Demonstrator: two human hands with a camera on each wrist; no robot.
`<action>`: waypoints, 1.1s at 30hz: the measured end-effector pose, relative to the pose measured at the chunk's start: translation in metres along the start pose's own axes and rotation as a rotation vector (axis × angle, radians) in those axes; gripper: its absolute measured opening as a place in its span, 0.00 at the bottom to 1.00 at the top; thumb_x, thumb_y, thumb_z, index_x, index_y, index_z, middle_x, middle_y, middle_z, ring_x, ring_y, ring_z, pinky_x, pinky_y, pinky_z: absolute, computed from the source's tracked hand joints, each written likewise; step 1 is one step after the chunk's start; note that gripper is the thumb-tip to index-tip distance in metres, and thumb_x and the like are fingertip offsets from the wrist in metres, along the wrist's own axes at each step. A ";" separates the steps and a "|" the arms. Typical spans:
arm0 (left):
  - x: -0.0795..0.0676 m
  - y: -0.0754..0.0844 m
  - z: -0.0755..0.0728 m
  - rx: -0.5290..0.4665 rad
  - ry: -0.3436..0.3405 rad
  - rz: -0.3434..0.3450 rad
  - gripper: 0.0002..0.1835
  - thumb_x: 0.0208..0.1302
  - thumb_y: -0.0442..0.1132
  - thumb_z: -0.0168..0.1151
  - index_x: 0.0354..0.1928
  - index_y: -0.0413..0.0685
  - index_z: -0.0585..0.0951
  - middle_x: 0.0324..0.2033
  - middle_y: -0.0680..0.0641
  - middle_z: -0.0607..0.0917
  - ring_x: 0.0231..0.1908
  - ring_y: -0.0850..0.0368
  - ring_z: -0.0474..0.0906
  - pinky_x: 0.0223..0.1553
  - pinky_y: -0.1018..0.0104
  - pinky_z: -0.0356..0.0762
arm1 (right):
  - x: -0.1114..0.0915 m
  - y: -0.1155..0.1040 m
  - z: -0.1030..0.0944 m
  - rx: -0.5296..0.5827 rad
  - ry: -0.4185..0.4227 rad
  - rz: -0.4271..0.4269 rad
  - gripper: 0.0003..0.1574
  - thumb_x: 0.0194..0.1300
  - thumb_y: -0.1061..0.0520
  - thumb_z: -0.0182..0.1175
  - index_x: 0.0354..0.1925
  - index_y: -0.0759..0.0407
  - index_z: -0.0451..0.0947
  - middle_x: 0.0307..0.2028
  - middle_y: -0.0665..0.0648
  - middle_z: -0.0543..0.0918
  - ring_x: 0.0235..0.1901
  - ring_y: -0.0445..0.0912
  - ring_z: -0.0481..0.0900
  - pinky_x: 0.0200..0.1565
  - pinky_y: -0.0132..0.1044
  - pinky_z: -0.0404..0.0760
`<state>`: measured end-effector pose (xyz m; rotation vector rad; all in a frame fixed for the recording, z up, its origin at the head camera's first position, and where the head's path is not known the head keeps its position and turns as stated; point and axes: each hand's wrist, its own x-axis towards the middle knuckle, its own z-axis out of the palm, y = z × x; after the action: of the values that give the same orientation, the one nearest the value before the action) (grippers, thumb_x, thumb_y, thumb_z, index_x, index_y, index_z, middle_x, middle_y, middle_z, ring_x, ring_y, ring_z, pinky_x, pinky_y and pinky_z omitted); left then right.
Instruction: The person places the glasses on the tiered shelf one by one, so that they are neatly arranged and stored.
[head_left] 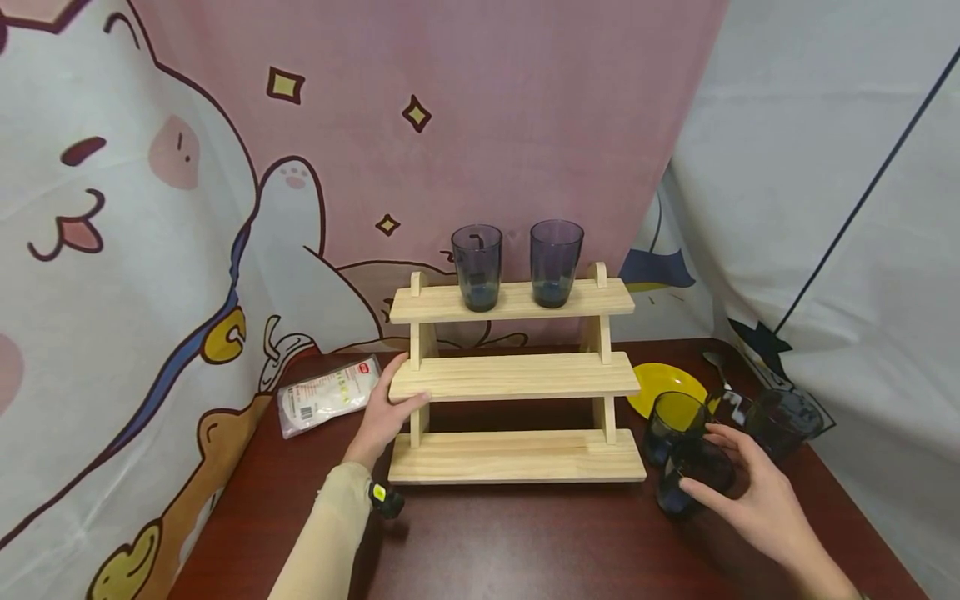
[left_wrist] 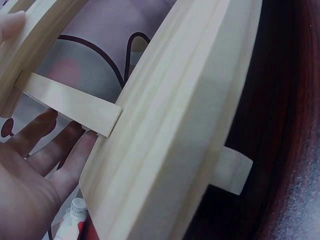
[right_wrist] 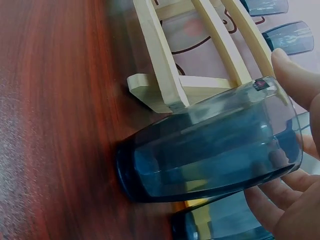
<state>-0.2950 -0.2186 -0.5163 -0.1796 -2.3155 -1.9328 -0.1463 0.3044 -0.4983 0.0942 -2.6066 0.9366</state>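
A blue glass tumbler (right_wrist: pixel 210 145), pinched near its rim by the right hand (head_left: pixel 761 496), right of the wooden shelf (head_left: pixel 517 458).
Likely rigid, slick, breakable and bottom-heavy; best gripped round the wall. Its dark sticker (right_wrist: pixel 261 84) can't be read. The left hand (head_left: pixel 384 417) grips the middle tier's left end; the white packet (head_left: pixel 330 398) bears print too small to read.

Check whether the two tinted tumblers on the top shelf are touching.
Apart. The head view shows bare top shelf and pink backdrop between the left tumbler and right tumbler.
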 end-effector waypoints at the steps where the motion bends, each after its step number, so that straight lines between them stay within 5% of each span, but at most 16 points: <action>1: 0.000 0.000 0.000 -0.003 0.000 0.001 0.45 0.63 0.41 0.78 0.78 0.72 0.67 0.73 0.49 0.71 0.66 0.46 0.72 0.67 0.45 0.68 | -0.001 0.000 0.001 0.000 0.003 0.002 0.61 0.51 0.44 0.85 0.73 0.62 0.65 0.59 0.68 0.79 0.53 0.60 0.75 0.38 0.19 0.68; 13: 0.000 -0.002 0.001 -0.010 -0.001 0.003 0.45 0.63 0.39 0.77 0.79 0.68 0.66 0.74 0.48 0.71 0.66 0.47 0.72 0.67 0.47 0.69 | -0.008 0.003 0.012 0.114 -0.016 0.134 0.66 0.57 0.47 0.82 0.80 0.59 0.53 0.65 0.72 0.74 0.61 0.64 0.72 0.53 0.10 0.55; 15: 0.001 -0.003 0.001 -0.012 -0.004 0.007 0.45 0.64 0.39 0.77 0.79 0.67 0.65 0.73 0.47 0.71 0.66 0.46 0.72 0.67 0.48 0.69 | -0.008 0.004 0.013 0.163 -0.031 0.178 0.66 0.59 0.47 0.80 0.81 0.60 0.52 0.67 0.74 0.72 0.63 0.65 0.70 0.67 0.22 0.62; 17: 0.002 -0.004 0.002 -0.015 -0.007 0.010 0.45 0.64 0.38 0.77 0.79 0.67 0.65 0.73 0.47 0.71 0.65 0.46 0.72 0.67 0.48 0.69 | -0.007 0.005 0.013 0.210 -0.049 0.231 0.66 0.61 0.47 0.79 0.81 0.61 0.50 0.69 0.75 0.69 0.66 0.68 0.67 0.75 0.47 0.65; 20: 0.003 -0.005 0.002 -0.020 -0.009 0.007 0.45 0.63 0.37 0.77 0.79 0.70 0.65 0.73 0.47 0.71 0.65 0.46 0.73 0.67 0.49 0.69 | -0.006 0.007 0.014 0.279 -0.073 0.294 0.66 0.63 0.46 0.78 0.82 0.63 0.49 0.73 0.76 0.63 0.70 0.73 0.62 0.64 0.79 0.60; 23: 0.003 -0.005 0.001 -0.015 -0.007 0.001 0.45 0.63 0.38 0.77 0.78 0.72 0.65 0.73 0.48 0.71 0.66 0.47 0.73 0.67 0.48 0.69 | -0.007 0.008 0.017 0.304 -0.075 0.323 0.63 0.64 0.46 0.77 0.81 0.62 0.52 0.75 0.72 0.62 0.71 0.58 0.65 0.64 0.78 0.62; 27: 0.002 -0.003 0.001 -0.010 -0.006 -0.006 0.45 0.63 0.40 0.77 0.78 0.74 0.65 0.73 0.49 0.71 0.66 0.46 0.73 0.67 0.46 0.70 | -0.011 0.009 0.021 0.336 -0.061 0.313 0.59 0.64 0.48 0.77 0.80 0.59 0.55 0.72 0.68 0.65 0.57 0.27 0.66 0.62 0.78 0.64; 30: 0.001 -0.004 0.000 -0.008 -0.007 -0.008 0.46 0.63 0.41 0.78 0.79 0.72 0.65 0.73 0.48 0.71 0.66 0.45 0.73 0.66 0.46 0.70 | -0.013 0.010 0.024 0.363 -0.054 0.295 0.59 0.63 0.50 0.78 0.80 0.58 0.54 0.70 0.67 0.65 0.53 0.21 0.63 0.63 0.77 0.63; 33: 0.001 -0.004 0.000 -0.007 -0.008 -0.005 0.47 0.63 0.40 0.78 0.80 0.67 0.64 0.74 0.48 0.71 0.66 0.45 0.73 0.66 0.46 0.70 | -0.013 0.011 0.028 0.351 -0.046 0.283 0.60 0.63 0.51 0.78 0.80 0.57 0.53 0.68 0.65 0.67 0.54 0.23 0.65 0.72 0.45 0.70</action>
<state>-0.2967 -0.2189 -0.5202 -0.1830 -2.3162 -1.9465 -0.1448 0.2945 -0.5297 -0.1691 -2.5099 1.5017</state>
